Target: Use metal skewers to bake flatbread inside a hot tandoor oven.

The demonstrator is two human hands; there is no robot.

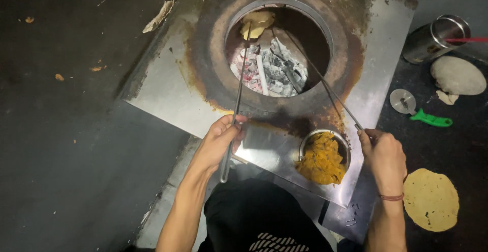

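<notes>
Head view: the fingers of the left hand (219, 141), at the lower centre of the frame, are closed around a long metal rod (237, 102). This rod is held steeply, its lower end pointing out below the hand and its upper end reaching into the round opening of the clay oven (278, 48) in the upper centre. The tip of the rod is touching, or is very near to, a piece of pale flatbread (256, 23) stuck on the inner wall at the top of the opening; which of the two cannot be told.

The fingers of the right hand (384, 153), at the lower right, are clamped on a second, thinner rod (317, 74), which goes diagonally up and left into the same opening. A thin red-brown band is seen on the right wrist.

Grey and white coals (272, 69) lie at the bottom of the oven. A square metal plate (168, 89), rusty near the hole, surrounds the opening. Between the two hands, on the lower edge of the plate, a small metal bowl (344, 147) with yellow pieces is placed. At the right of the frame are seen a round yellow flatbread (431, 199), a green-handled wheel cutter (414, 108), a grey dough disc (457, 75) and a metal can (432, 39).
</notes>
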